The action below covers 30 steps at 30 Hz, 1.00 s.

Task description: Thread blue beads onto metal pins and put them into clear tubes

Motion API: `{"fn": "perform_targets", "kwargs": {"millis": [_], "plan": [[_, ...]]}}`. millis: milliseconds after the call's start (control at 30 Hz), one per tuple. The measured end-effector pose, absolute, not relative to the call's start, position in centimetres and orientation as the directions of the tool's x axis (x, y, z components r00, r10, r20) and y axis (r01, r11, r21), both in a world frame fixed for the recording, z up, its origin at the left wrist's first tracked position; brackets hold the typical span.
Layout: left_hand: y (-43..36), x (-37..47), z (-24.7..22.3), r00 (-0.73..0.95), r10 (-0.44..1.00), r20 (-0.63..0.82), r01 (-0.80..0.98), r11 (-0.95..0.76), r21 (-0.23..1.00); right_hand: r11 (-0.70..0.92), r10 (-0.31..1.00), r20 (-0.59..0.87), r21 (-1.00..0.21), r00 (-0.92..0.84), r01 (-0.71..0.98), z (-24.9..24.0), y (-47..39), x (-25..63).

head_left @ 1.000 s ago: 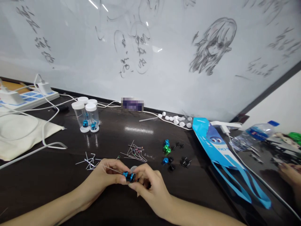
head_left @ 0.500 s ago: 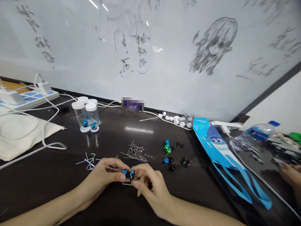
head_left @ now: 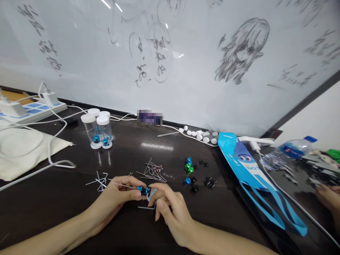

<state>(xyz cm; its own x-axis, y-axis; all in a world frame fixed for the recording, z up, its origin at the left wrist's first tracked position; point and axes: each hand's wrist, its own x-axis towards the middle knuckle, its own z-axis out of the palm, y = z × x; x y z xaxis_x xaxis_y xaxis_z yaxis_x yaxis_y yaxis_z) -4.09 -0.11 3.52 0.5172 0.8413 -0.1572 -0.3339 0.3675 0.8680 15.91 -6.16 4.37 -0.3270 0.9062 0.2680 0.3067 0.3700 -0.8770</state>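
My left hand is closed, pinching a small blue and black cylindrical part between thumb and fingers. A thin metal rod runs leftward from it past the fingers. Against the part's right end sits a pale translucent piece, with the curled fingers of my right hand on it; its exact kind is unclear. Just below lies an L-shaped hex key on the dark table. More hex keys lie left of my left hand, and thin metal pins with coloured ring ends lie beyond my hands.
Small blue and green parts and black pieces lie to the right. Lidded clear tubes stand at the back left. White caps line the whiteboard's foot. A blue bag and another person's hand are farther right.
The blue and black part has shifted slightly up and left with my left hand. My right fingers have moved on its end, and the pale piece and hex key show more.
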Motion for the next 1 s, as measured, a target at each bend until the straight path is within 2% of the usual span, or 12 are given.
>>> {"fn": "perform_targets", "kwargs": {"millis": [433,700,1000], "plan": [[-0.02,-4.07,3.35,0.505,0.848,-0.158,-0.329,0.359,0.874,0.379,0.901,0.267,-0.868,-0.343,0.321,4.31,-6.27,16.05],[-0.36,-4.01,3.84,0.537,0.832,-0.139,-0.229,0.302,0.925,0.268,0.949,0.167,-0.872,-0.266,0.410,4.45,-6.21,15.54],[-0.44,-4.00,3.92,0.546,0.828,-0.128,-0.210,0.283,0.936,0.268,0.949,0.167,-0.873,-0.267,0.407,4.43,-6.33,15.55]]}}
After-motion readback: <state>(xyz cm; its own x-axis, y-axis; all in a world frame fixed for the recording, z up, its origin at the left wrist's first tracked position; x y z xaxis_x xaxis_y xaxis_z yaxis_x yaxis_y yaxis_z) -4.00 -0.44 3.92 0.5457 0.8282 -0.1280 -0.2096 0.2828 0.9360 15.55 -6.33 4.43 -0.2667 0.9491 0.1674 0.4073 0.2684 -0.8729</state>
